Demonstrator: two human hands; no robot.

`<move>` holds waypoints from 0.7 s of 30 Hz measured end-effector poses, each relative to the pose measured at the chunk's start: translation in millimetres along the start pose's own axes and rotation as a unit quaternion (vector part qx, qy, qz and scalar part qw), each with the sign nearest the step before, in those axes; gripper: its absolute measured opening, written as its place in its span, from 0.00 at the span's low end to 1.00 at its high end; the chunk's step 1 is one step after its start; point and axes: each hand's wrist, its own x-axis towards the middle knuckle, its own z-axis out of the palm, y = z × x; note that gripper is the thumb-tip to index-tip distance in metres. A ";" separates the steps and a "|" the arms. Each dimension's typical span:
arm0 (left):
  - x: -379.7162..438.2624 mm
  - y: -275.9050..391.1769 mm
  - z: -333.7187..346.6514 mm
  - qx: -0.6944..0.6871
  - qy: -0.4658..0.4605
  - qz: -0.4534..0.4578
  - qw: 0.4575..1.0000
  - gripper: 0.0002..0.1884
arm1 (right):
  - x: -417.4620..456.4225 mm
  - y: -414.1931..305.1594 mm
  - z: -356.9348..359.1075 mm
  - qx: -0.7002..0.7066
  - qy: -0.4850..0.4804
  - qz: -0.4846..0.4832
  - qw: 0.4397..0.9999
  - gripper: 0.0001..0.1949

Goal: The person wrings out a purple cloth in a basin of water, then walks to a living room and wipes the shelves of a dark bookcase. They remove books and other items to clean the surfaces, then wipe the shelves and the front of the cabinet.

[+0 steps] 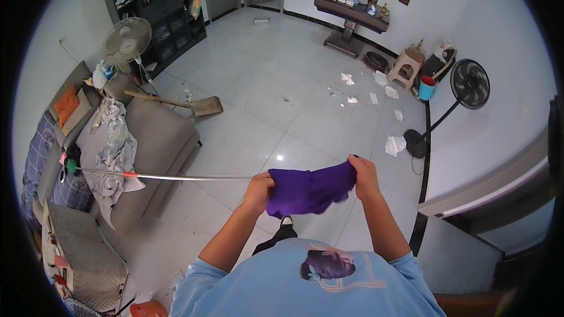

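A purple cloth (310,189) is stretched between my two hands in front of my body. My left hand (260,191) grips its left end, and my right hand (365,176) pinches its upper right corner. A long metal pole (189,178) with an orange band runs leftward from beside my left hand, its far end over the grey sofa. Whether my left hand also holds the pole cannot be told. A green part shows at the pole's far end, near a dark item on the sofa.
Crumpled paper (395,145) and scraps litter the tiled floor. A wooden-handled shovel (207,106) leans by the sofa (161,123). A black standing fan (469,83) is at the right, another fan (127,42) at the left. An orange bucket (149,309) stands lower left.
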 end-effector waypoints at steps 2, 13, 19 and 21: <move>42.1 9.4 3.9 0.043 -0.030 -0.023 0.998 0.18 | 37.6 -22.7 -13.1 -0.039 0.032 -0.028 0.998 0.09; 211.0 39.2 64.3 0.654 0.002 0.138 0.744 0.22 | 199.6 -109.2 -43.0 -0.400 0.093 -0.298 0.861 0.10; 306.4 90.3 70.3 0.534 0.256 0.334 0.733 0.13 | 296.2 -130.3 -26.2 -0.141 -0.034 -0.229 0.963 0.12; 349.3 98.2 65.9 0.470 0.379 0.378 0.702 0.16 | 324.3 -139.8 -16.6 -0.121 -0.129 -0.187 0.966 0.14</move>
